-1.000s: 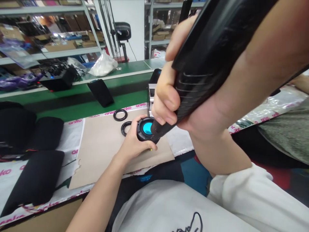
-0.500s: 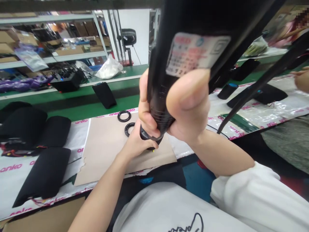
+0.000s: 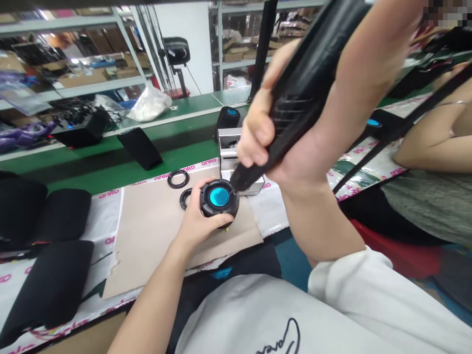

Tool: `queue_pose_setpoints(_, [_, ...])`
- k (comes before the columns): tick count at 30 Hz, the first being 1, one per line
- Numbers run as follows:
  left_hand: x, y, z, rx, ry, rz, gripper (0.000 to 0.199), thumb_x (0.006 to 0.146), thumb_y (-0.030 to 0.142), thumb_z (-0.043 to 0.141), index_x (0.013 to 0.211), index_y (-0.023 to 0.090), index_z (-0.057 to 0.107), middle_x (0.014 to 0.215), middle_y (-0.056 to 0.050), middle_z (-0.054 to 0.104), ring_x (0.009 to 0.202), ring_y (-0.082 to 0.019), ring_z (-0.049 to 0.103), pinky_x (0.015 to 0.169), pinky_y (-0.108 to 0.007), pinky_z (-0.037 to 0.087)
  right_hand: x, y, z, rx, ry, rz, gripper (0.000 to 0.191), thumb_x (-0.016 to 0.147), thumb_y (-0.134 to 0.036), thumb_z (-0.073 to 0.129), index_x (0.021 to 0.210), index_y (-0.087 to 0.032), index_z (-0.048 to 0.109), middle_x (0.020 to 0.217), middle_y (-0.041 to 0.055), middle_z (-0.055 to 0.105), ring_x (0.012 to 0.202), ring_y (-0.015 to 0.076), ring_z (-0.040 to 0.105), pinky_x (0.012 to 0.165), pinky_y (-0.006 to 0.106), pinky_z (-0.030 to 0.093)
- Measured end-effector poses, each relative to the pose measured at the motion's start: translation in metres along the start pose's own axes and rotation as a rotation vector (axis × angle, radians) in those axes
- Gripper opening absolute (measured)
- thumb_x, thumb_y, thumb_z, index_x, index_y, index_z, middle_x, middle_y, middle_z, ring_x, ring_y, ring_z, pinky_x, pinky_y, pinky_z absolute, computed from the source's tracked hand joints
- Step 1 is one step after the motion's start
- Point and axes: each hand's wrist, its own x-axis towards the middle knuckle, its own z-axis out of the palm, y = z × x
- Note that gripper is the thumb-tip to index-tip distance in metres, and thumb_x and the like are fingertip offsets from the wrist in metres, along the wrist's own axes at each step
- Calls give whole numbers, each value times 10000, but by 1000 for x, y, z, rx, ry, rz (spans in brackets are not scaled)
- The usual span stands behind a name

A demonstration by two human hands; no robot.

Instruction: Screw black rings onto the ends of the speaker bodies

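My right hand point(image 3: 313, 142) is wrapped round a black electric screwdriver point(image 3: 302, 98), tilted with its nose down and to the left. The nose reaches the right rim of a round black speaker point(image 3: 220, 197) with a shiny blue centre; whether it touches or only overlaps, I cannot tell. My left hand point(image 3: 195, 219) grips this speaker from the left, thumb along the near side and fingers at the far side. Two black rings lie beside it: one ring point(image 3: 170, 180) in full sight, the other ring point(image 3: 183, 200) partly behind my left hand. Brown cardboard point(image 3: 151, 241) lies beneath.
Behind the speaker stands a silver metal fixture point(image 3: 254, 189). Black fabric-covered cylinders point(image 3: 51, 280) with wires crowd the left. Another black cylinder point(image 3: 140, 147) and a white plastic bag point(image 3: 150, 103) are on the green bench. A co-worker's arm point(image 3: 427, 130) is at the right.
My right hand has swung the screwdriver up and to the right, its nose now at the speaker's right rim. The blue speaker face has come into sight. My left hand keeps its hold.
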Motion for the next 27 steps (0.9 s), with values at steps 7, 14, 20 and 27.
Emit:
queue_pose_setpoints(7, [-2,2,2,6,8,-7,938,656,610,968,1410,243,550,1411,-144,682,1313,-362,695,1135,-492,548,23,25,-28,229,297,-185,628,712,-828,799,762,-264,527,539,-50,474,436,125,436,410,319,331])
queue_pose_setpoints(14, [-5,-4,1,-33,-6,-2,943,669,587,982,1441,248,559,1453,-141,665,1346,-353,677,1154,-476,531,35,40,-51,325,482,-323,561,878,-761,688,735,-233,564,534,-45,457,384,95,431,325,244,313])
queue_pose_setpoints(20, [-4,-6,0,-30,23,12,944,660,601,987,1429,244,571,1444,-140,667,1336,-354,678,1159,-479,516,30,82,-51,86,323,-357,665,796,-876,742,753,-245,535,491,-61,523,336,119,444,306,271,311])
queue_pose_setpoints(27, [-6,-5,0,-21,13,45,933,672,599,988,1436,258,575,1454,-129,656,1350,-343,666,1162,-468,507,23,106,-41,0,198,-327,577,874,-737,776,764,-230,525,494,-88,518,345,80,466,347,209,334])
